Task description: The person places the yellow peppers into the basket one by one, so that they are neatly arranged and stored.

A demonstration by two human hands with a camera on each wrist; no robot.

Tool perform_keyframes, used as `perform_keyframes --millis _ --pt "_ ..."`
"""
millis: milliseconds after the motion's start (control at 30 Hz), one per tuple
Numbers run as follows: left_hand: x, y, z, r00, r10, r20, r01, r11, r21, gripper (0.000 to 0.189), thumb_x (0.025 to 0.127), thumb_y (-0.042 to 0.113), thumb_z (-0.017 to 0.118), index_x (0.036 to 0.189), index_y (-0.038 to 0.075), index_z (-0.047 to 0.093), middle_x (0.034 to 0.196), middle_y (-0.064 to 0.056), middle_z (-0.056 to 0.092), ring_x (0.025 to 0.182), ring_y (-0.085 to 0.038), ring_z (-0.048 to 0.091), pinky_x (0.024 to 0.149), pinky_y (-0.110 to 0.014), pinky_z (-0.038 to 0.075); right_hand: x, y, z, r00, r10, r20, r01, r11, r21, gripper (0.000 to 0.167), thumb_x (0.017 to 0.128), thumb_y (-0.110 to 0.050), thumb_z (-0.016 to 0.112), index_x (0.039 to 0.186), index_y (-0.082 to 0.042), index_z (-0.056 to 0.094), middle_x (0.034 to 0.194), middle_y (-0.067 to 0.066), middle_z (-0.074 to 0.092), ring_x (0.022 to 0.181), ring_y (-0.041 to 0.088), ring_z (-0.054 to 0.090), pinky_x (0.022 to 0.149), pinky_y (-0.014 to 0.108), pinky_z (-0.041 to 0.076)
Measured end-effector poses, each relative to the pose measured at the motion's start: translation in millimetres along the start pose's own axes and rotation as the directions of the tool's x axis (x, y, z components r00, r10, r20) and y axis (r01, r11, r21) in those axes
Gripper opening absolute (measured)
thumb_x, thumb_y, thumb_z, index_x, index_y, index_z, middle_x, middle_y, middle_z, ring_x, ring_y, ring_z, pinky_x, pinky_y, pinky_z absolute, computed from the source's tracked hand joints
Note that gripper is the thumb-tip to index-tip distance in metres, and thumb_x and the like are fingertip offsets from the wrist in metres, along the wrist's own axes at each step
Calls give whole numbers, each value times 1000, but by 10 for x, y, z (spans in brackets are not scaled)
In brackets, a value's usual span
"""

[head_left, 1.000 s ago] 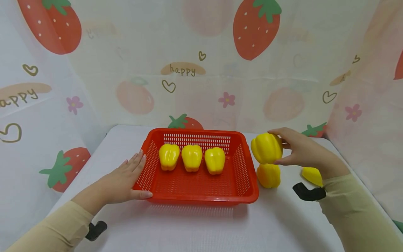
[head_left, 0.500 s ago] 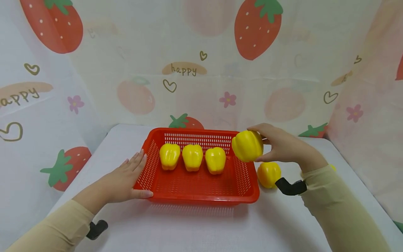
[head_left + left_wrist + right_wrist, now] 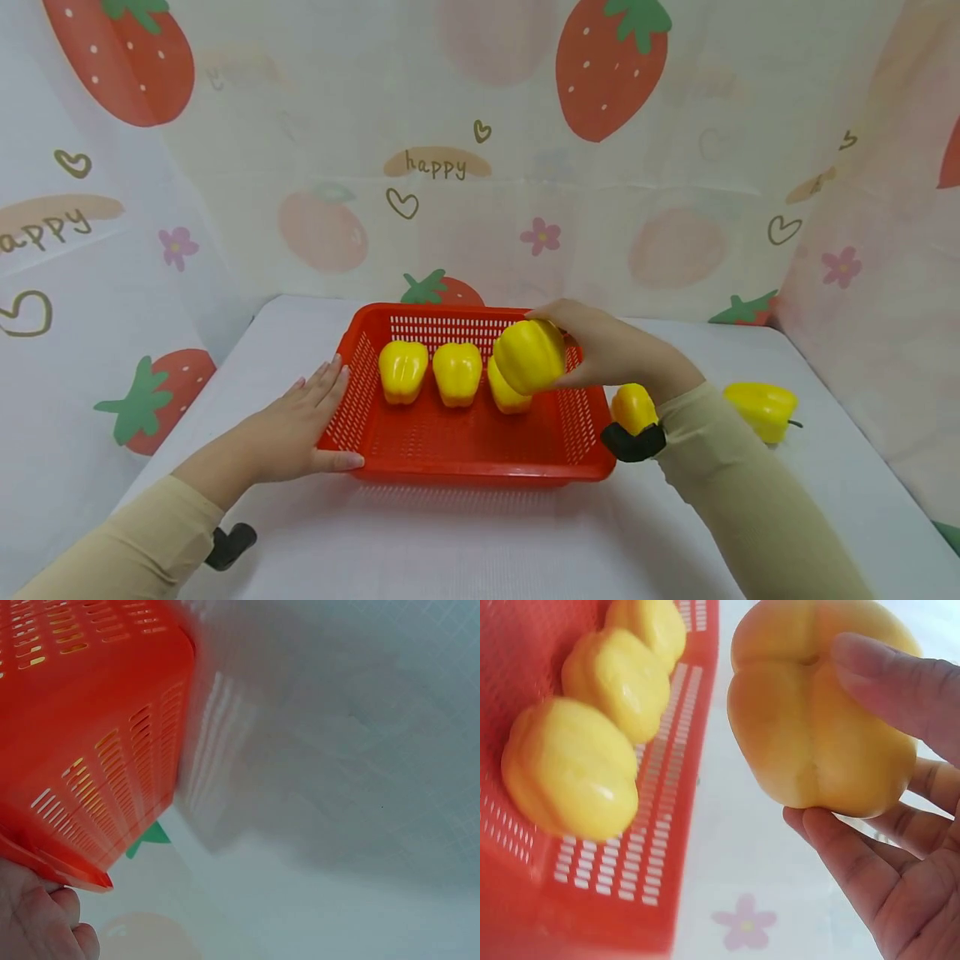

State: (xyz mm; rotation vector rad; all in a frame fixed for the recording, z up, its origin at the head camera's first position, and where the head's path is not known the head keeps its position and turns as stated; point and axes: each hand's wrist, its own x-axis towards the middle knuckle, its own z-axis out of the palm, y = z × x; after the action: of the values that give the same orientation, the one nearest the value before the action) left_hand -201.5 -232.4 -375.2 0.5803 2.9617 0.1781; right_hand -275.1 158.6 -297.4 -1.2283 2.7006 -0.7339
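Observation:
My right hand (image 3: 611, 346) holds a yellow bell pepper (image 3: 528, 357) over the right part of a red basket (image 3: 480, 473). In the right wrist view the thumb presses one side of that bell pepper (image 3: 810, 727) and the fingers support the other. Three more yellow bell peppers stand in a row inside; the held one partly covers the rightmost pepper (image 3: 510, 398). Fingers straight and thumb spread, my left hand (image 3: 296, 429) rests against the basket's left rim. The left wrist view has its fingertips beside the rim of the basket (image 3: 112, 772).
Right of the basket a yellow bell pepper (image 3: 633, 407) is partly hidden by the right wrist's black strap piece (image 3: 633, 442). Another yellow bell pepper (image 3: 763, 408) with a dark stem lies farther right on the white table (image 3: 450, 550). A strawberry-print curtain (image 3: 450, 100) encloses the table.
My right hand has carried the bell pepper leftward from beyond the basket's right rim to above the basket. The far-right pepper has come into full view. My left hand stays put.

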Motion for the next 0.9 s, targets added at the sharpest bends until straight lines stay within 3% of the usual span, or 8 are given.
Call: perform_keyframes --millis 200,567,900 --pt "-9 4 -14 1000 -7 13 7 1000 -8 121 63 80 50 146 1 10 152 -17 5 138 -36 7 106 -56 16 170 -79 135 999 -26 24 27 999 -19 70 71 -23 79 131 -16 43 120 -6 48 106 11 45 89 30 47" --pt "-4 9 -25 1000 -5 10 5 1000 -6 120 64 79 51 146 1 9 152 -17 4 138 -36 6 107 -56 16 440 -163 347 997 4 82 -7 999 34 74 71 -27 79 134 -23 39 124 -14 42 110 4 41 91 22 44" --pt "-10 15 -18 1000 -8 7 8 1000 -5 120 64 79 51 146 1 10 152 -17 5 138 -35 6 107 -56 16 653 -219 517 989 -27 146 26 1000 9 74 74 -26 77 136 -23 37 129 -14 40 114 2 38 93 21 41"
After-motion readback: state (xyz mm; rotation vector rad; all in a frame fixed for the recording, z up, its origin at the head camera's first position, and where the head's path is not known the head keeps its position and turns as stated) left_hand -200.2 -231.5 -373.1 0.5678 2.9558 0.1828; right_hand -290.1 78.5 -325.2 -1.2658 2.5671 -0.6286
